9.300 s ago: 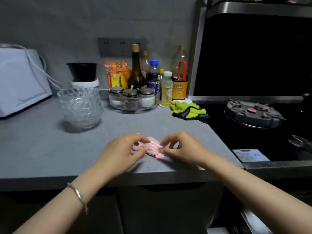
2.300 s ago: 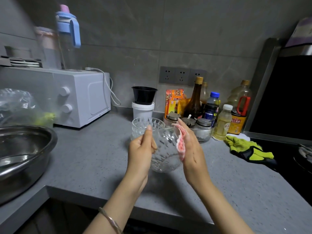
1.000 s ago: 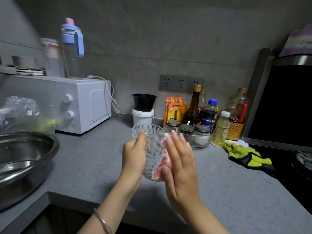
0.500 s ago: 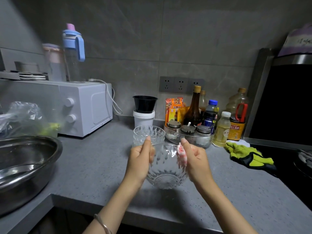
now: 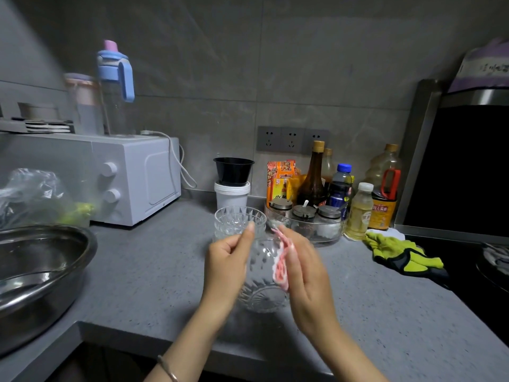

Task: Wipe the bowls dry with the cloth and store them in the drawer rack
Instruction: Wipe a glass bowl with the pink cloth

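Two hands on one bowl here, right? What's each one doing? (tilefan)

Yep. The left hand (image 5: 227,267) has its fingers curled round the side of the glass bowl (image 5: 263,282) with the thumb up by the rim, so it's properly gripping it. The right hand (image 5: 305,274) is stretched out pretty flat, fingers together, pressing the pink cloth (image 5: 281,267) against the bowl's other side. Can't see its thumb, and that hand's a bit blurry. (rinse_rpt)

So where's the bowl sitting? (tilefan)

It isn't sitting. It's held up off the grey counter (image 5: 137,271), tipped so the patterned base points low and toward the camera. The cloth is sandwiched between the right hand and the glass. Just behind, standing on the counter, are more glass bowls (image 5: 239,220). They look like a couple nested, but I can't swear to the count. (rinse_rpt)

Anything else around? (tilefan)

There's a steel basin (image 5: 35,274) at the far left. A white countertop oven (image 5: 135,177) has a blue-lidded bottle (image 5: 115,84) on top. Behind the glass bowls, a black bowl (image 5: 233,172) is perched on a white tub (image 5: 232,195). Just right of them is a glass dish (image 5: 334,232) holding lidded jars (image 5: 304,212), with sauce bottles (image 5: 315,175) behind it by the wall. Yellow-green gloves (image 5: 399,252) are lying next to the stove (image 5: 462,257). Thin bracelet (image 5: 167,371) on the left wrist. (rinse_rpt)
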Available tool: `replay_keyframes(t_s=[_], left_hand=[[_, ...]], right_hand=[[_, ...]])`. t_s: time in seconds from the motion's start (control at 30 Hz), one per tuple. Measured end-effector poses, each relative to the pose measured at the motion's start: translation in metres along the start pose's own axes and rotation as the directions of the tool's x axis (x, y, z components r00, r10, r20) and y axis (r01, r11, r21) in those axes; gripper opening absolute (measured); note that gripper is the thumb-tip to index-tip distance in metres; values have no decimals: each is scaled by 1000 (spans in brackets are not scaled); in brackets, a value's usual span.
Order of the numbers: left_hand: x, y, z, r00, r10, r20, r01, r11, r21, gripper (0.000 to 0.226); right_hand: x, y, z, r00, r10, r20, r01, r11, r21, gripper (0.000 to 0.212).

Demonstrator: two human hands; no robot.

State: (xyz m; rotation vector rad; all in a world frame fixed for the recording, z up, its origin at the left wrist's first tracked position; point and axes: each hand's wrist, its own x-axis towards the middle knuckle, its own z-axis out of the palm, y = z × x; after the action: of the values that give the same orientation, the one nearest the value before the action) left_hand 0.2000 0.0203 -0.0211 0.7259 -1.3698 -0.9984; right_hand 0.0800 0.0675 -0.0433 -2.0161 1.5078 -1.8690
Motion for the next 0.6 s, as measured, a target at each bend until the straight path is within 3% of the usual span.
replay_keyframes(t_s=[0.07,0.13,0.2,0.23,0.3,0.37,0.43,0.47,0.53,0.6], left_hand=[[1,-1,2,994,12,-105,-8,999,46,58],[2,-4,6,990,10,-141,-1,998,60,60],[0,-6,12,993,-16,-119,19,999,27,58],[-2,-5,13,994,-25,-102,26,1000,15,55],[-3,-4,13,995,-41,-86,39,999,-19,51],[-3,-1,8,991,-64,-121,52,993,-102,56],[0,-2,4,987,-108,-120,82,976,-201,71],[1,-3,1,986,-132,-100,106,967,-230,80],[1,0,-4,988,-150,-47,136,964,-226,94],[3,2,-9,990,-138,22,140,976,-164,99]], right_hand=[[-12,-3,7,993,-117,33,121,973,-195,46],[-16,-4,13,960,-267,83,278,879,-387,48],[-7,-5,13,926,-362,109,370,807,-459,46],[1,-7,11,931,-353,87,354,822,-447,44],[15,-10,4,971,-237,-1,224,916,-334,40],[23,-11,0,999,8,-32,-8,1000,9,38],[26,-8,-3,957,286,55,-282,862,421,43],[25,-5,-5,925,370,89,-359,770,527,47],[23,-3,-9,886,446,126,-434,704,563,50],[23,-4,-12,884,448,135,-448,726,521,50]])
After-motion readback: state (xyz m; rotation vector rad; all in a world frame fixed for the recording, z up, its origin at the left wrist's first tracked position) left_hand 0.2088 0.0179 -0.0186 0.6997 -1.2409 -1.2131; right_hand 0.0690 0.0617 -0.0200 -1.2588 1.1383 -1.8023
